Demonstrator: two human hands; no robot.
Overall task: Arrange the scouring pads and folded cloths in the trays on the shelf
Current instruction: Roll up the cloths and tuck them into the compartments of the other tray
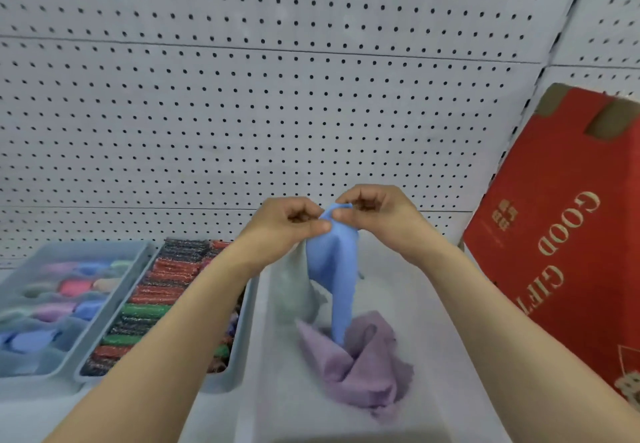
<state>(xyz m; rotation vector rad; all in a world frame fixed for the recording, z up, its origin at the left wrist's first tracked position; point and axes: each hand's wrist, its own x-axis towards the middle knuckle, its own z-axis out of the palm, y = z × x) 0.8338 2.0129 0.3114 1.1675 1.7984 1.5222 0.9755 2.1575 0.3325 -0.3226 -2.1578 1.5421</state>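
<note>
Grey pegboard (242, 96) fills the background of the head view, rising behind a pale shelf. On the right a red box (561, 234) leans at a tilt, with gold letters on its side reading "GOOD" and below that "GIF", the rest cut off at the near edge. A small gold mark sits beside the words, too small to read.

Three grey trays sit side by side on the shelf. The left tray (86, 245) holds folded cloths (72, 286) in pink, blue, purple and pale green, blurred at this angle. The middle tray (221, 385) is packed with rows of glittery scouring pads (162, 290) in red, green and black, running from near to far. The right tray (398, 304) has a purple cloth (360, 366) lying crumpled near its middle.

Both forearms reach forward over the trays. The left hand (294, 224) and the right hand (377, 214) meet above the far part of the right tray, knuckles up and fingers curled. Each pinches the top edge of a blue cloth (332, 269) between thumb and fingers. The blue cloth hangs down from the two hands, narrowing to a tip that touches the purple cloth.
</note>
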